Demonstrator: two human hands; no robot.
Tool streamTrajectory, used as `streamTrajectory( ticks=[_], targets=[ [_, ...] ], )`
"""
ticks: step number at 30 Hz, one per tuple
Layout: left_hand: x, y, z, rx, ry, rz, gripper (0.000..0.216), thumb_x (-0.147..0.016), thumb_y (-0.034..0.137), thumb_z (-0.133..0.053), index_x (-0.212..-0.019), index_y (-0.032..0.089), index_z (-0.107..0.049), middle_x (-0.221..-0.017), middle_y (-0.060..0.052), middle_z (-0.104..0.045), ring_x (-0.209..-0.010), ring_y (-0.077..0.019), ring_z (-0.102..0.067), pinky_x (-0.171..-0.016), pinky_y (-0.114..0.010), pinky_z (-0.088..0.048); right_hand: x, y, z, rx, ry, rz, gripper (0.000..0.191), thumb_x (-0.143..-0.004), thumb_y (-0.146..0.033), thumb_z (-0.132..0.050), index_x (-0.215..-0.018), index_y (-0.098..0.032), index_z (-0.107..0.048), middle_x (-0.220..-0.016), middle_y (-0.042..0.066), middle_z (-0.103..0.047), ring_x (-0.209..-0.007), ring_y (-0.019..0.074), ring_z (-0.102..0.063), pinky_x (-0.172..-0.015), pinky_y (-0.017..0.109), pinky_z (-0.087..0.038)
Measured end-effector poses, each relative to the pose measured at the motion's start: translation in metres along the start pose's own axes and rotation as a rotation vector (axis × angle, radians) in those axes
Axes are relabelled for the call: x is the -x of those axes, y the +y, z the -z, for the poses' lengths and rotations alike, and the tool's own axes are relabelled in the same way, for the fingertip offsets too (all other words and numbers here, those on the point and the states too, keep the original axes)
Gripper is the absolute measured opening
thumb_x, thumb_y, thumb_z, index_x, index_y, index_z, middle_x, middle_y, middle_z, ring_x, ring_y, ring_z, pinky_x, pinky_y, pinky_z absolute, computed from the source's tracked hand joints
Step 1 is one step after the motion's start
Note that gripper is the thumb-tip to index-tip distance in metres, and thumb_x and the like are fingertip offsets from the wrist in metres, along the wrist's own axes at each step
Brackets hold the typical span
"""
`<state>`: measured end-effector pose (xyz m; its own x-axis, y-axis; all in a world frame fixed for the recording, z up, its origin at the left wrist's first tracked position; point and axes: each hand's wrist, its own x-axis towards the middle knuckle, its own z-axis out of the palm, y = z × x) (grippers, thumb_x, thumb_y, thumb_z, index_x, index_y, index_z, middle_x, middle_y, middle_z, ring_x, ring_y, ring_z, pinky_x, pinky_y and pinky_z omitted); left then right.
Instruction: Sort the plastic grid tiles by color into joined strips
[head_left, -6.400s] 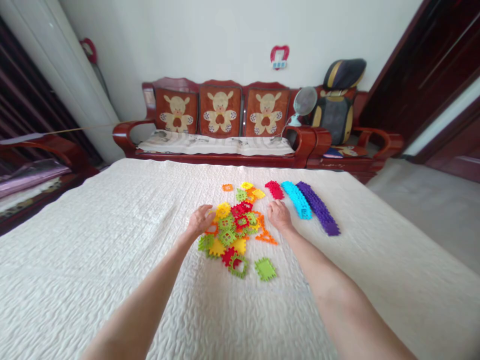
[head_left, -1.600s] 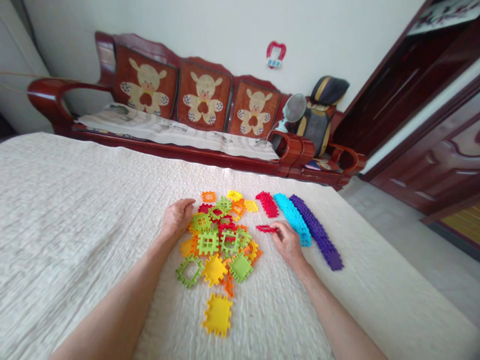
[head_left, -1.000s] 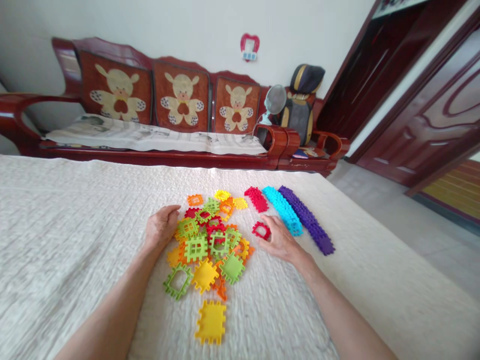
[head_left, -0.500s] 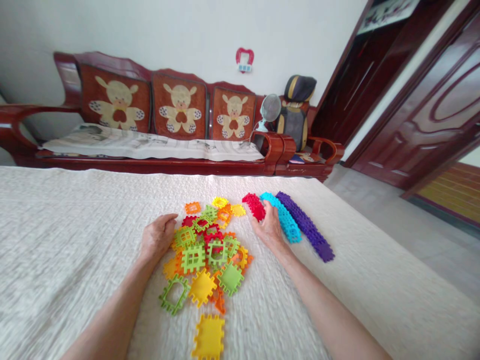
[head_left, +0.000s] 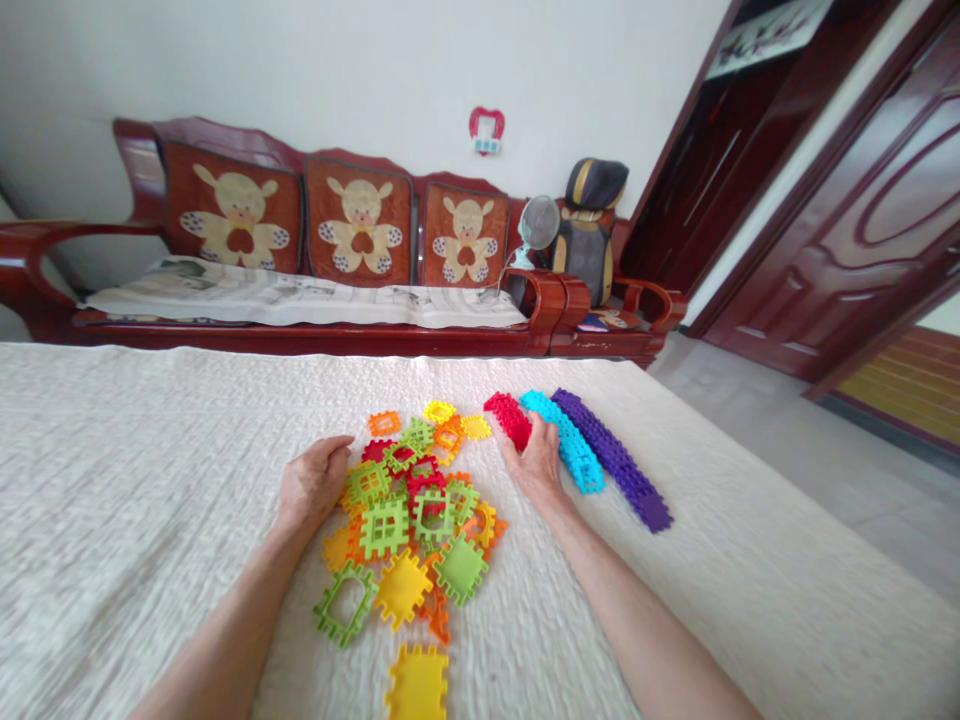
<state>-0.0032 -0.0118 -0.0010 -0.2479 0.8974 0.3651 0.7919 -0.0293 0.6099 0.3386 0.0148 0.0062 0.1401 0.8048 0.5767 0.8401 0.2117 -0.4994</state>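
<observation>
A loose pile of plastic interlocking tiles (head_left: 409,505) in green, yellow, orange and red lies on a cream quilt (head_left: 150,480). My left hand (head_left: 311,485) rests open against the pile's left edge, fingers slightly curved. My right hand (head_left: 536,460) is closed on the near end of a short red tile row (head_left: 504,410). A cyan tile row (head_left: 566,450) and a longer purple tile row (head_left: 615,462) lie side by side just right of that hand. One yellow tile (head_left: 418,685) sits apart at the near edge, and a green frame tile (head_left: 343,603) lies at the pile's near left.
A dark red wooden sofa (head_left: 337,325) with bear cushions stands behind the quilt. A small fan (head_left: 536,225) and a backpack (head_left: 589,220) sit at its right end. Dark wooden doors (head_left: 862,230) and bare floor (head_left: 787,420) are on the right.
My right hand lifted a red tile from beside the pile and carried it away to the near end of the red row. My left hand stayed at the pile's edge.
</observation>
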Motion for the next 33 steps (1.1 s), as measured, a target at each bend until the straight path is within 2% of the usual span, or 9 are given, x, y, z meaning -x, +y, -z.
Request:
streamTrajectory(
  ticks=[6, 9, 11, 13, 15, 18, 20, 25, 33],
  targets=[
    [0.001, 0.003, 0.001, 0.008, 0.013, 0.002, 0.041, -0.080, 0.035, -0.040, -0.099, 0.020, -0.073, -0.097, -0.006, -0.075, -0.091, -0.0226, -0.070, -0.088, -0.032, -0.053, -0.001, 0.002, -0.003, 0.028, 0.016, 0.008, 0.059, -0.084, -0.047, -0.055, -0.131, -0.013, -0.042, -0.115, 0.018, -0.051, -0.110, 0.0348, -0.048, -0.096, 0.055, -0.041],
    [0.002, 0.006, 0.002, 0.016, 0.015, 0.001, 0.040, -0.080, 0.034, -0.041, -0.100, 0.020, -0.073, -0.098, -0.006, -0.075, -0.090, -0.0222, -0.070, -0.087, -0.032, -0.054, -0.001, -0.002, 0.000, 0.031, 0.066, 0.087, 0.058, -0.084, -0.046, -0.056, -0.129, -0.013, -0.044, -0.118, 0.018, -0.051, -0.114, 0.0338, -0.048, -0.099, 0.054, -0.040],
    [0.002, 0.007, 0.002, 0.014, 0.018, 0.004, 0.039, -0.081, 0.033, -0.041, -0.099, 0.020, -0.073, -0.097, -0.006, -0.075, -0.089, -0.0223, -0.070, -0.085, -0.033, -0.054, 0.000, -0.010, 0.003, -0.013, 0.055, 0.181, 0.049, -0.086, -0.040, -0.054, -0.126, -0.013, -0.049, -0.120, 0.017, -0.053, -0.116, 0.0319, -0.048, -0.101, 0.051, -0.040],
    [0.002, 0.007, 0.002, 0.014, 0.024, -0.009, 0.039, -0.081, 0.032, -0.042, -0.099, 0.020, -0.074, -0.099, -0.006, -0.075, -0.091, -0.0222, -0.070, -0.085, -0.032, -0.054, 0.002, -0.023, 0.006, -0.121, -0.032, 0.270, 0.034, -0.088, -0.032, -0.051, -0.117, -0.016, -0.057, -0.115, 0.014, -0.059, -0.112, 0.0279, -0.053, -0.099, 0.046, -0.043],
    [0.003, 0.007, 0.002, 0.022, 0.025, -0.030, 0.039, -0.082, 0.032, -0.042, -0.099, 0.019, -0.074, -0.100, -0.006, -0.075, -0.091, -0.0216, -0.069, -0.084, -0.031, -0.053, 0.007, -0.038, 0.007, -0.263, -0.183, 0.316, 0.023, -0.089, -0.028, -0.049, -0.106, -0.019, -0.062, -0.105, 0.010, -0.065, -0.103, 0.0231, -0.060, -0.093, 0.040, -0.047],
    [0.003, 0.007, 0.002, 0.030, 0.012, -0.044, 0.039, -0.082, 0.032, -0.041, -0.100, 0.019, -0.074, -0.099, -0.006, -0.075, -0.089, -0.0207, -0.069, -0.084, -0.031, -0.053, 0.017, -0.061, 0.007, -0.404, -0.386, 0.331, 0.017, -0.089, -0.026, -0.051, -0.097, -0.022, -0.065, -0.098, 0.005, -0.069, -0.095, 0.0193, -0.064, -0.087, 0.035, -0.049],
    [0.003, 0.008, 0.003, 0.024, 0.009, -0.043, 0.039, -0.082, 0.032, -0.041, -0.100, 0.019, -0.073, -0.098, -0.006, -0.075, -0.089, -0.0205, -0.069, -0.084, -0.031, -0.053, 0.024, -0.072, 0.006, -0.403, -0.454, 0.337, 0.017, -0.090, -0.027, -0.052, -0.099, -0.022, -0.066, -0.101, 0.005, -0.070, -0.098, 0.0193, -0.063, -0.088, 0.035, -0.049],
    [0.004, 0.007, 0.002, 0.017, 0.012, -0.063, 0.039, -0.082, 0.030, -0.042, -0.100, 0.018, -0.073, -0.099, -0.006, -0.075, -0.090, -0.0203, -0.069, -0.084, -0.030, -0.052, 0.033, -0.077, 0.003, -0.269, -0.519, 0.379, 0.019, -0.090, -0.030, -0.055, -0.101, -0.021, -0.068, -0.101, 0.007, -0.068, -0.098, 0.0209, -0.061, -0.090, 0.038, -0.047],
    [0.003, 0.007, 0.002, -0.003, 0.004, -0.063, 0.037, -0.082, 0.029, -0.043, -0.100, 0.018, -0.073, -0.098, -0.006, -0.074, -0.088, -0.0201, -0.069, -0.084, -0.031, -0.053, 0.034, -0.076, 0.006, -0.238, -0.517, 0.445, 0.017, -0.087, -0.033, -0.062, -0.097, -0.021, -0.068, -0.099, 0.007, -0.068, -0.094, 0.0204, -0.062, -0.088, 0.036, -0.046]
  ],
)
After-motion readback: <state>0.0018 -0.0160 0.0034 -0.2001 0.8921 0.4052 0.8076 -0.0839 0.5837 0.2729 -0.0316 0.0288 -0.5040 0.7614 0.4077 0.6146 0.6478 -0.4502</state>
